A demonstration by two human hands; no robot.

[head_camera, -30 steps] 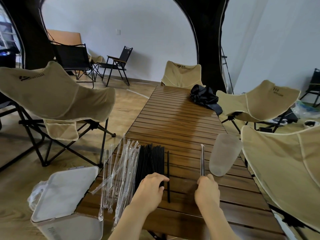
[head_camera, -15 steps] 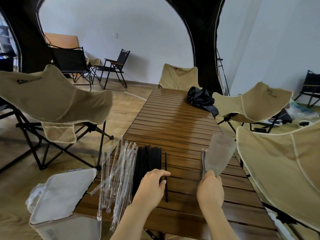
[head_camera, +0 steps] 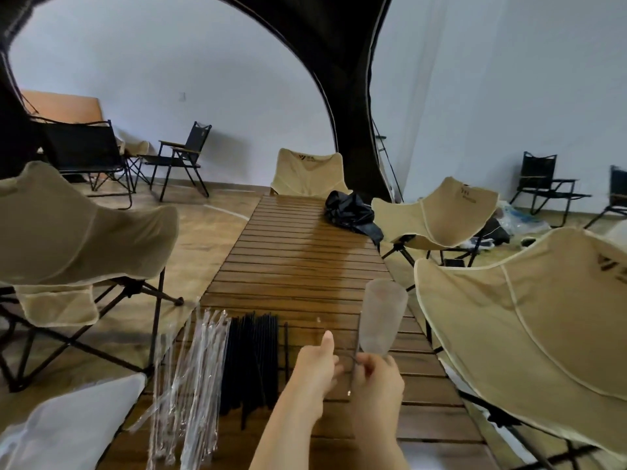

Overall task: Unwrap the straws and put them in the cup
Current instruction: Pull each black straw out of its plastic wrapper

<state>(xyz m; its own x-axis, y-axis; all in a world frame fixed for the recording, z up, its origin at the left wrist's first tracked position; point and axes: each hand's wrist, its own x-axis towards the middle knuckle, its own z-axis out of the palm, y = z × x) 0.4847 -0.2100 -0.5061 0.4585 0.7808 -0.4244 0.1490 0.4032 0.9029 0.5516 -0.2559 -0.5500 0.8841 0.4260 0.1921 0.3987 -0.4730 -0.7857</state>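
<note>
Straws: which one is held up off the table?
The straw that the right hand pinches, standing upright by the cup; the other straws all lie flat on the table to its left.

On counter [head_camera: 305, 266], left to right: wrappers [head_camera: 190, 385], straws [head_camera: 251, 361], cup [head_camera: 381, 320]; bag [head_camera: 353, 212] at far right end; bin [head_camera: 68, 425] off near-left corner; chairs [head_camera: 78, 225] along both sides.

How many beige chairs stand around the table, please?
4 beige chairs: one left of the table, one at its far end, two on its right. More may be hidden.
</note>
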